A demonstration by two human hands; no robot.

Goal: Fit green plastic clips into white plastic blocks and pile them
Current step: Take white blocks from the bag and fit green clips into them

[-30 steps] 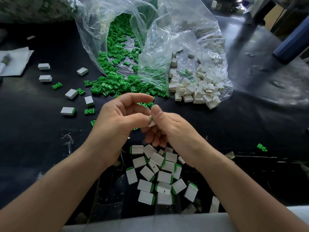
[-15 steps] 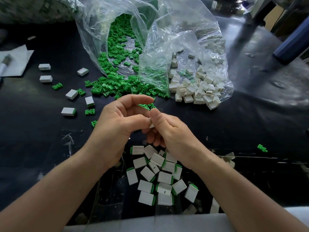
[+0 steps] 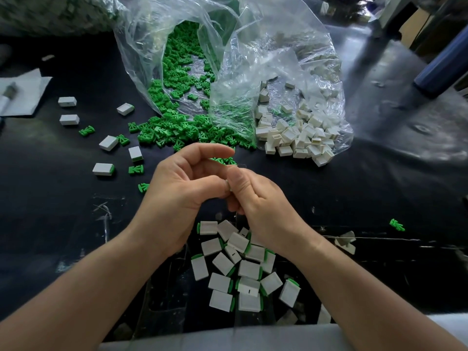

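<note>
My left hand (image 3: 177,191) and my right hand (image 3: 255,198) meet above the table's middle, thumbs pressed together around a small white block (image 3: 227,185) that is almost wholly hidden; only a sliver shows between the thumbs. Whether a green clip is in it cannot be seen. Below the hands lies a pile of fitted blocks (image 3: 243,269), white with green edges. Loose green clips (image 3: 177,133) spill from a clear bag (image 3: 207,59). Empty white blocks (image 3: 298,138) spill from a second clear bag (image 3: 304,79) to the right.
Several stray white blocks (image 3: 69,119) and green clips (image 3: 86,130) lie on the black table at the left. A white paper (image 3: 22,95) sits at the far left edge. One green clip (image 3: 396,224) lies alone at the right. A blue cylinder (image 3: 445,67) leans at the upper right.
Both hands have stayed together and shifted slightly upward. The white block showed more between the thumbs a second ago; now the thumbs cover nearly all of it.
</note>
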